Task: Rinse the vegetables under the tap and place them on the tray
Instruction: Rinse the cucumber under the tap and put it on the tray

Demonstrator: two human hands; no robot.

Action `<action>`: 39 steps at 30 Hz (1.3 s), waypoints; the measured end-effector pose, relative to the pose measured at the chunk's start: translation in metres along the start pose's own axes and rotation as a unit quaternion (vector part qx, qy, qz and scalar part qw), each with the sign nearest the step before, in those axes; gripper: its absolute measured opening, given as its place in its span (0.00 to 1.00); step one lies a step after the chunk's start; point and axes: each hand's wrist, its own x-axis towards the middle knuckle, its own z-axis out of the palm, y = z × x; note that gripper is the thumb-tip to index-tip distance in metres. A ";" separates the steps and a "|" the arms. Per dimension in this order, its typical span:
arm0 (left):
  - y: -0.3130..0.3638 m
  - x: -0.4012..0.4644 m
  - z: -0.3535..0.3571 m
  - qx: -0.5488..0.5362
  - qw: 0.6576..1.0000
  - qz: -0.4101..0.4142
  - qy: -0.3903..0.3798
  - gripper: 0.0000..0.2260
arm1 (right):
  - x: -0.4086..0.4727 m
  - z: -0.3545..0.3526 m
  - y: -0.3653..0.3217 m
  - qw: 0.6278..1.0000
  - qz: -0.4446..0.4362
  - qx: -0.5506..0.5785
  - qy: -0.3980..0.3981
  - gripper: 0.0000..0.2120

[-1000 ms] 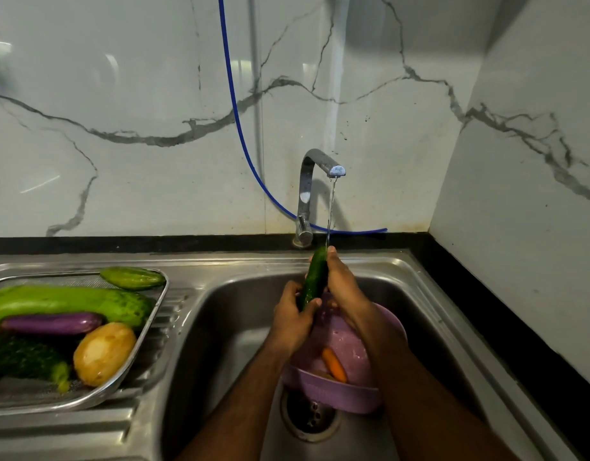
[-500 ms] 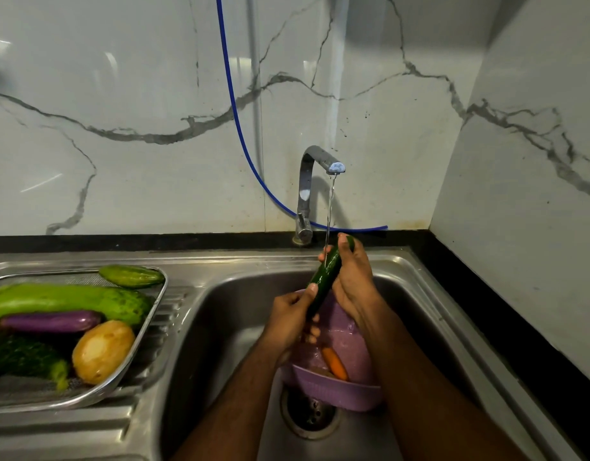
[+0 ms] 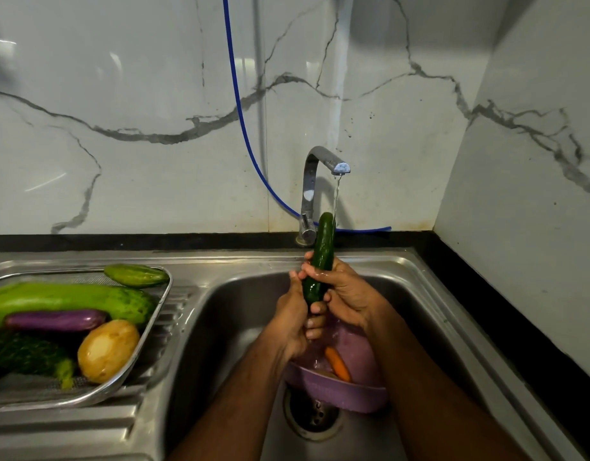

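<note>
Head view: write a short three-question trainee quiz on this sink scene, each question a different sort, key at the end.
1. True or false: water from the tap runs onto the cucumber.
2. Which hands hold the cucumber? A) left hand only B) right hand only C) both
3. Fill in: the carrot lies in the purple ____.

Key: 1 true; 2 C; 3 bowl.

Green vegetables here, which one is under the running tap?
The dark green cucumber, held upright by both hands over the steel sink; the other green ones lie on the metal tray.
</note>
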 end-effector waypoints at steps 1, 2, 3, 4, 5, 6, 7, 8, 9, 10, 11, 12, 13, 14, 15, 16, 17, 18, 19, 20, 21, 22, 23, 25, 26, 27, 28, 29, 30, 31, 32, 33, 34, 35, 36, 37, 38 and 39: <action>-0.002 0.003 0.000 0.012 1.000 0.004 0.014 0.31 | 0.003 0.001 0.002 0.999 -0.006 -0.017 0.031 0.11; -0.001 0.000 0.004 0.024 0.999 0.004 0.022 0.30 | 0.008 0.003 0.006 0.997 -0.010 -0.039 0.072 0.08; -0.003 -0.001 0.006 0.057 0.998 0.009 0.029 0.29 | 0.012 0.004 0.009 0.991 -0.013 -0.062 0.118 0.07; -0.005 -0.001 0.006 0.099 0.994 0.019 0.030 0.27 | 0.017 0.005 0.012 0.982 -0.022 -0.092 0.162 0.09; -0.007 0.000 0.005 0.155 0.987 0.037 0.033 0.26 | 0.019 0.004 0.013 0.972 -0.037 -0.132 0.193 0.10; -0.009 0.002 0.003 0.212 0.975 0.062 0.036 0.24 | 0.020 0.002 0.011 0.960 -0.060 -0.182 0.205 0.11; -0.012 0.006 0.000 0.271 0.958 0.092 0.032 0.24 | 0.019 -0.002 0.008 0.950 -0.080 -0.228 0.200 0.10; -0.015 0.010 -0.005 0.327 0.938 0.113 0.027 0.23 | 0.017 -0.006 0.006 0.941 -0.093 -0.270 0.183 0.09; -0.016 0.012 -0.008 0.369 0.921 0.122 0.033 0.24 | 0.014 -0.011 0.002 0.935 -0.096 -0.299 0.164 0.08; -0.017 0.014 -0.012 0.402 0.906 0.125 0.054 0.24 | 0.012 -0.015 -0.001 0.932 -0.087 -0.319 0.147 0.06; -0.019 0.019 -0.017 0.429 0.891 0.128 0.083 0.22 | 0.009 -0.018 -0.003 0.932 -0.064 -0.331 0.131 0.05; -0.018 0.018 -0.018 0.446 0.876 0.138 0.116 0.19 | 0.008 -0.020 -0.004 0.934 -0.035 -0.337 0.113 0.07; -0.016 0.019 -0.018 0.452 0.867 0.152 0.143 0.18 | 0.006 -0.023 -0.004 0.938 -0.002 -0.332 0.097 0.11; -0.013 0.017 -0.018 0.446 0.864 0.172 0.160 0.19 | 0.005 -0.025 -0.003 0.944 0.025 -0.321 0.076 0.16; -0.010 0.015 -0.017 0.438 0.859 0.196 0.179 0.23 | 0.004 -0.027 -0.003 0.949 0.047 -0.307 0.056 0.20; -0.008 0.014 -0.017 0.437 0.850 0.213 0.202 0.28 | 0.005 -0.030 -0.002 0.951 0.062 -0.301 0.039 0.23; -0.006 0.012 -0.018 0.445 0.838 0.222 0.225 0.33 | 0.005 -0.033 -0.003 0.950 0.067 -0.303 0.024 0.26; -0.004 0.011 -0.020 0.459 0.826 0.223 0.239 0.37 | 0.006 -0.037 -0.002 0.948 0.063 -0.311 0.012 0.28; -0.002 0.010 -0.020 0.478 0.815 0.225 0.240 0.40 | 0.004 -0.038 -0.004 0.947 0.053 -0.316 0.007 0.30; -0.001 0.009 -0.021 0.499 0.803 0.226 0.235 0.42 | 0.004 -0.040 -0.006 0.946 0.040 -0.321 0.011 0.31; -0.002 0.009 -0.022 0.519 0.791 0.228 0.230 0.43 | 0.003 -0.040 -0.008 0.945 0.026 -0.325 0.022 0.31; -0.002 0.009 -0.023 0.534 0.780 0.234 0.227 0.45 | 0.002 -0.041 -0.011 0.943 0.014 -0.331 0.034 0.30; -0.001 0.010 -0.022 0.544 0.773 0.239 0.224 0.45 | 0.001 -0.042 -0.014 0.939 0.003 -0.340 0.047 0.29; 0.000 0.010 -0.022 0.575 0.753 0.239 0.214 0.42 | -0.001 -0.041 -0.017 0.936 -0.008 -0.347 0.058 0.26; 0.000 0.010 -0.022 0.595 0.741 0.237 0.203 0.38 | -0.002 -0.041 -0.016 0.938 -0.009 -0.342 0.056 0.26; -0.001 0.010 -0.023 0.610 0.731 0.236 0.193 0.34 | -0.002 -0.039 -0.015 0.939 -0.013 -0.339 0.056 0.25; -0.001 0.011 -0.025 0.619 0.726 0.235 0.184 0.29 | -0.001 -0.039 -0.013 0.939 -0.022 -0.336 0.067 0.24; -0.002 0.012 -0.027 0.615 0.731 0.236 0.177 0.26 | 0.000 -0.038 -0.013 0.940 -0.037 -0.330 0.082 0.23; -0.003 0.013 -0.029 0.601 0.745 0.237 0.167 0.23 | 0.001 -0.040 -0.012 0.944 -0.055 -0.310 0.100 0.23; -0.004 0.012 -0.030 0.579 0.767 0.232 0.152 0.21 | 0.004 -0.041 -0.012 0.951 -0.071 -0.278 0.115 0.23; -0.003 0.010 -0.028 0.551 0.793 0.224 0.130 0.21 | 0.006 -0.042 -0.011 0.959 -0.084 -0.240 0.125 0.24; -0.004 0.010 -0.026 0.521 0.818 0.218 0.110 0.23 | 0.008 -0.042 -0.009 0.966 -0.091 -0.202 0.132 0.24; -0.005 0.011 -0.025 0.502 0.834 0.211 0.094 0.26 | 0.010 -0.041 -0.006 0.973 -0.091 -0.165 0.134 0.22; -0.007 0.013 -0.023 0.496 0.839 0.205 0.084 0.27 | 0.011 -0.037 -0.003 0.979 -0.085 -0.133 0.131 0.19; -0.009 0.013 -0.022 0.500 0.840 0.199 0.074 0.27 | 0.014 -0.034 0.001 0.983 -0.075 -0.111 0.128 0.17; -0.010 0.012 -0.019 0.503 0.841 0.191 0.065 0.25 | 0.017 -0.030 0.005 0.985 -0.069 -0.100 0.125 0.16; -0.011 0.011 -0.019 0.501 0.844 0.185 0.055 0.23 | 0.022 -0.027 0.009 0.986 -0.068 -0.093 0.123 0.18; -0.012 0.011 -0.019 0.497 0.847 0.180 0.046 0.21 | 0.027 -0.023 0.013 0.985 -0.069 -0.094 0.127 0.20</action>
